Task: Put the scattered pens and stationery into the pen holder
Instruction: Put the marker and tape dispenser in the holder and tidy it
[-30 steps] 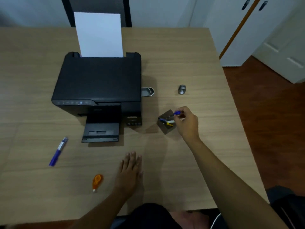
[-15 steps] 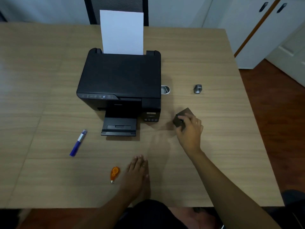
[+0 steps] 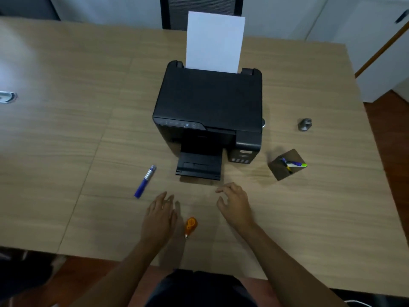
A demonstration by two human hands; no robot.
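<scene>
A dark square pen holder (image 3: pixel 281 171) stands right of the printer with a blue pen (image 3: pixel 293 163) and a yellow-green marker (image 3: pixel 297 165) sticking out. A blue marker (image 3: pixel 145 181) lies on the table left of the printer tray. An orange correction tape (image 3: pixel 190 226) lies near the front edge, between my hands. My left hand (image 3: pixel 160 214) rests flat on the table just left of the tape, fingers spread. Right of the tape hovers my right hand (image 3: pixel 234 203), fingers loosely curled and empty.
A black printer (image 3: pixel 210 107) with a white sheet (image 3: pixel 214 41) upright in its feeder sits mid-table. A small grey metal object (image 3: pixel 305 124) lies at the right. A silver object (image 3: pixel 7 97) sits at the far left edge. A chair back (image 3: pixel 201 5) stands behind the wooden table (image 3: pixel 66 107).
My right hand has left the pen holder and drawn back toward me, empty, ending beside the correction tape. The pens stay in the holder. The view has shifted left.
</scene>
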